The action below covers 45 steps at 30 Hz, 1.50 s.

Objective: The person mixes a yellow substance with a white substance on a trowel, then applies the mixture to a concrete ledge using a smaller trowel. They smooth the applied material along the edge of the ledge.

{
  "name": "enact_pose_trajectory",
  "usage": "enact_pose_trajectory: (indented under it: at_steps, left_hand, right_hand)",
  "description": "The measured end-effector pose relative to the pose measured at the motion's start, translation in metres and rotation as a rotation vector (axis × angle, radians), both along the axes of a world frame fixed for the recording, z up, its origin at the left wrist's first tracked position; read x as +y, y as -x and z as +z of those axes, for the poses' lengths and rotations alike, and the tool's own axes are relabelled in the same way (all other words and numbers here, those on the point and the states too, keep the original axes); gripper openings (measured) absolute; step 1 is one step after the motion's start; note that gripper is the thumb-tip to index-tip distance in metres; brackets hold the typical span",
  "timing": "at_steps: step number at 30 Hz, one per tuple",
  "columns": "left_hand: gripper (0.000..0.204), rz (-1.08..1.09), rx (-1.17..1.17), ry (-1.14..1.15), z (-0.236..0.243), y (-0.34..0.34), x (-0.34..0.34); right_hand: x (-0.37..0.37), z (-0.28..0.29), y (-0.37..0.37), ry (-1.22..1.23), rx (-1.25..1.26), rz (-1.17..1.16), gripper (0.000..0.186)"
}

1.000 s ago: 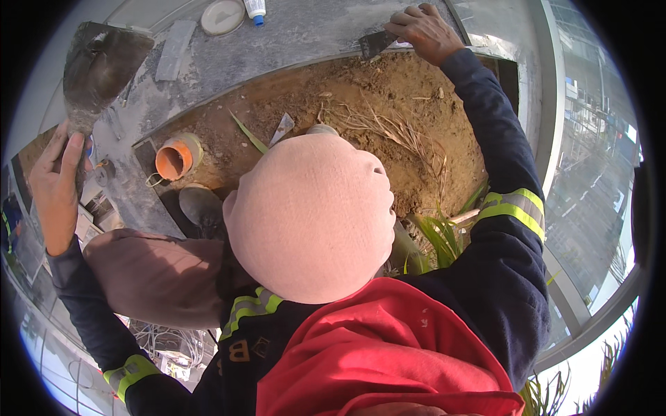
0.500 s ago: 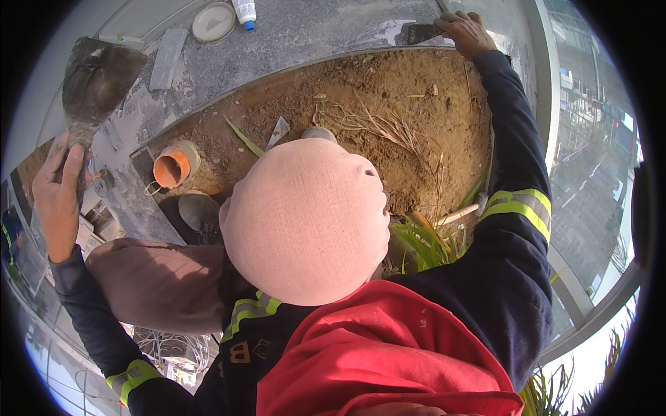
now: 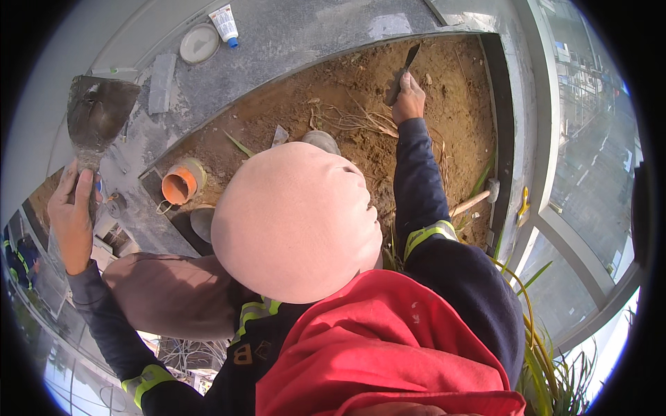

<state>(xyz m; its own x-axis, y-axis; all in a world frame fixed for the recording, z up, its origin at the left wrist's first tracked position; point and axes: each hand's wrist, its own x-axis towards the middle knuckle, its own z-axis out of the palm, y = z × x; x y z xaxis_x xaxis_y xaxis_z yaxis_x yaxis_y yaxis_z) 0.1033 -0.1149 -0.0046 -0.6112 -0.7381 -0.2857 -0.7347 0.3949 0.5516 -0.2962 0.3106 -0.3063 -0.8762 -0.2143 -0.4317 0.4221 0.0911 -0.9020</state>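
My left hand point(image 3: 73, 218) grips the handle of a wide putty knife point(image 3: 102, 111), its broad, dirty grey blade pointing up at the far left, above the stone ledge. Over the brown soil point(image 3: 458, 111), right of the middle, my right hand point(image 3: 408, 102) is closed round a small putty knife point(image 3: 412, 57). The narrow dark blade of that one points away from me and touches nothing that I can make out. Beyond it, on the grey ledge point(image 3: 298, 41), there is a pale whitish patch point(image 3: 390, 26).
A white tube with a blue cap point(image 3: 224, 26) and a round white lid point(image 3: 199, 43) lie on the ledge, near a grey strip point(image 3: 162, 83). An orange container point(image 3: 179, 186) stands at left. A mallet point(image 3: 473, 201) lies right, beside a metal-framed glass wall point(image 3: 590, 145).
My right hand has come off the ledge at the far right, moving left and nearer over the soil with the small putty knife. My left hand has shifted slightly right and nearer in the view.
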Motion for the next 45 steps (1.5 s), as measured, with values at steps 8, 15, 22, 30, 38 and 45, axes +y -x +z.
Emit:
enact_pose_trajectory:
  at_steps: [8,15,22,30,38,45]
  left_hand:
    - [0.046,0.052,0.067,0.061,0.008,-0.01,-0.005]
    - [0.042,0.052,-0.015,0.095,0.027,-0.009,0.001]
    - [0.04,-0.009,0.037,0.091,0.007,0.013,0.001]
    - [0.042,-0.029,-0.024,0.165,0.014,-0.004,-0.005]
    - [0.049,-0.035,-0.008,0.127,0.011,0.002,-0.006]
    - [0.05,-0.005,-0.019,0.122,0.009,-0.003,-0.006]
  right_hand:
    - [-0.023,-0.076,0.0,-0.112,0.245,-0.034,0.036]
    - [-0.085,-0.039,-0.077,-0.219,0.439,0.136,0.033]
    - [-0.091,-0.042,-0.106,-0.277,0.517,0.176,0.029]
    - [-0.056,-0.007,-0.113,-0.257,0.395,0.507,0.04]
    - [0.009,0.019,0.01,-0.684,0.7,0.271,0.025]
    - [-0.055,0.102,0.063,-0.927,1.45,1.087,0.032]
